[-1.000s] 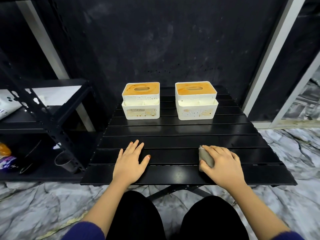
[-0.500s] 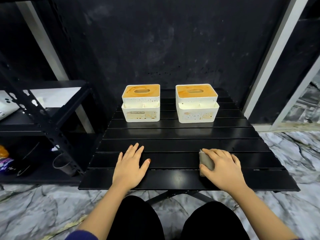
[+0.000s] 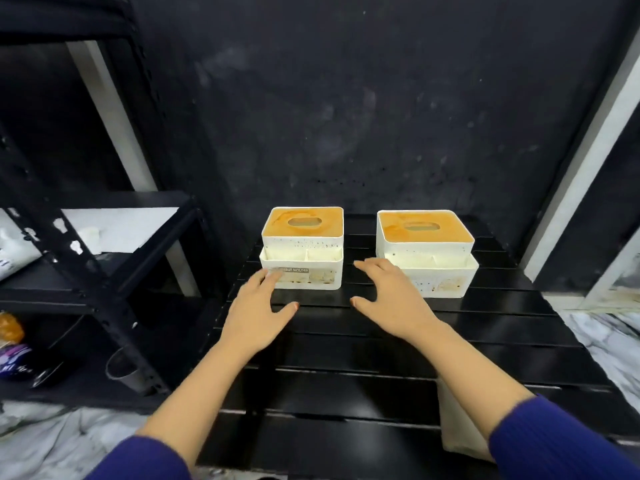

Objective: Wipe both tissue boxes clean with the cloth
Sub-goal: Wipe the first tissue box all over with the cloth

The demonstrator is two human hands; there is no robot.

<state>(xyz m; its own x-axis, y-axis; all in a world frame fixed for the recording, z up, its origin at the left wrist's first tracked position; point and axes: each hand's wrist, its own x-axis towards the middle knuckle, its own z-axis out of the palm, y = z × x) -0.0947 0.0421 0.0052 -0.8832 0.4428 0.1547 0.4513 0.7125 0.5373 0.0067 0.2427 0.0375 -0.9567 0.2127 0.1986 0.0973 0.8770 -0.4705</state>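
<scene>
While hands (image 3: 258, 315) (image 3: 389, 299) reach | tissue boxes (image 3: 302, 249) (image 3: 426, 252) upright; orange-stained lids

A makeshift storage corner: black metal shelving (image 3: 86, 271), dark scuffed wall (image 3: 346, 116), marble-patterned floor (image 3: 606, 341)

"TISSUE HOLDER" (partly hidden) on left tissue box (image 3: 302, 250) front label

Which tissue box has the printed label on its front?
The left tissue box, between both hands: its front bears a "tissue holder" label. The right tissue box shows only stains.
</scene>
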